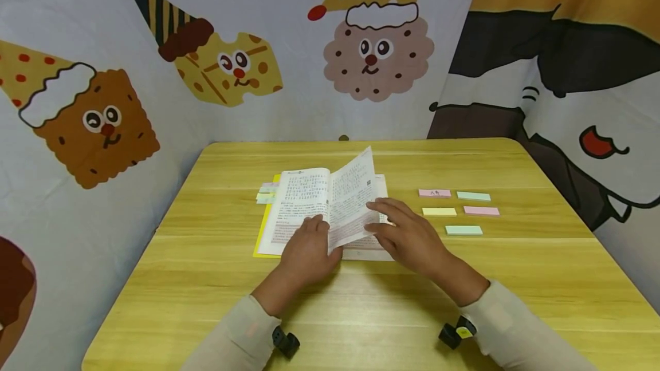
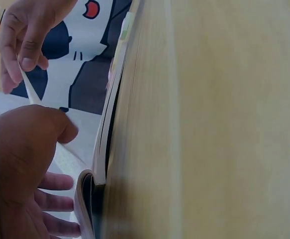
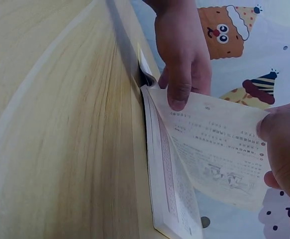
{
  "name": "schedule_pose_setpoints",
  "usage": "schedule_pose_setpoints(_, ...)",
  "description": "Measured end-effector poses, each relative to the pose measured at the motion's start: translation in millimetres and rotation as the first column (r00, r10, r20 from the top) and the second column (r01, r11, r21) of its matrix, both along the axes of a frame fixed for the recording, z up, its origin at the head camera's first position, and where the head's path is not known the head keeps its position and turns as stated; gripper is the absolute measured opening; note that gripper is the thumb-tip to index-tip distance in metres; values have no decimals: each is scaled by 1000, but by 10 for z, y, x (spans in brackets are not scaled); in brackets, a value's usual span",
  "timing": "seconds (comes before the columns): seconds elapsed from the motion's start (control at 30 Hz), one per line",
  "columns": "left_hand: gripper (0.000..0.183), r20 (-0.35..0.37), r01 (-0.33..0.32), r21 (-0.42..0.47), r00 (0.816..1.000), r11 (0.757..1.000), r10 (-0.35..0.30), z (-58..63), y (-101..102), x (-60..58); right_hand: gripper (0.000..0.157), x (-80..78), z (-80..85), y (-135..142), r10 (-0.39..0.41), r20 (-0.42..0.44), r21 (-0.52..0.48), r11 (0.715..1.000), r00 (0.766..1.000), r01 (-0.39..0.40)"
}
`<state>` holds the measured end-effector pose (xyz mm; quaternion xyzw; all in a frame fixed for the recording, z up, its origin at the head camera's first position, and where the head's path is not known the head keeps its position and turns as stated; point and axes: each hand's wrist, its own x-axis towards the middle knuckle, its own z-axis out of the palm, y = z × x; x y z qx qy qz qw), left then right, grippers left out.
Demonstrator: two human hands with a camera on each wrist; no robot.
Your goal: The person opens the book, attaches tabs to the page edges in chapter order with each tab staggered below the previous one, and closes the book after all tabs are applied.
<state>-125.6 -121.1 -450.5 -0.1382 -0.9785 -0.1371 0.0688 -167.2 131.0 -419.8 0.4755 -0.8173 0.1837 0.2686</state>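
An open book (image 1: 301,188) with a yellow cover lies on the table, its pages covered in printed text. My right hand (image 1: 412,239) pinches the outer edge of one raised page (image 1: 353,190), which stands up at a slant above the right half. In the right wrist view, the lifted page (image 3: 219,154) stretches from the spine to that hand's fingertips. My left hand (image 1: 309,248) rests on the lower left page beside the spine, its thumb near the book's bottom edge. In the left wrist view, the fingers (image 2: 57,201) of this hand extend along the curved pages.
Several coloured paper strips lie to the right of the book, among them a pink strip (image 1: 434,193) with writing and a yellow strip (image 1: 439,212). Coloured tabs (image 1: 266,193) stick out from the book's left side. A cartoon-printed cloth (image 1: 299,119) hangs behind the wooden table (image 1: 206,285).
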Motion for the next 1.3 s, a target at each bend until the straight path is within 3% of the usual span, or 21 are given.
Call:
schedule_pose_setpoints(0.1,53,-26,-10,42,1000,999,11,-5,1,-6,43,17,16,-4,-33,13,-6,999,999,33)
schedule_pose_setpoints(0.23,61,-23,-62,105,998,993,64,1,9,-21,55,23,11,9,-61,38,-12,998,997,62)
schedule_pose_setpoints(0.37,72,14,-118,155,993,981,117,-6,10,-34,44,21,-46,38,-74,113,50,996,991,69)
schedule_pose_setpoints(0.47,82,-10,-139,195,990,971,144,-21,5,-39,35,35,-105,55,-115,217,146,986,969,84)
schedule_pose_setpoints(0.63,99,-119,-140,226,978,964,170,-45,-4,-40,33,58,-171,77,-170,363,260,963,916,75)
schedule_pose_setpoints(0.8,92,-143,-153,159,974,975,176,-35,-6,-49,26,47,-212,98,-162,424,306,952,891,27)
schedule_pose_setpoints(0.93,71,-122,-141,94,981,985,152,-5,-16,-48,25,44,-229,103,-164,448,339,941,879,2)
schedule_pose_setpoints(1.13,43,-20,-112,72,993,991,114,12,-16,-33,46,45,-226,82,-229,435,370,927,871,58)
schedule_pose_setpoints(1.3,88,59,-86,41,995,996,83,-2,5,-22,47,37,-229,43,-240,402,368,926,884,84)
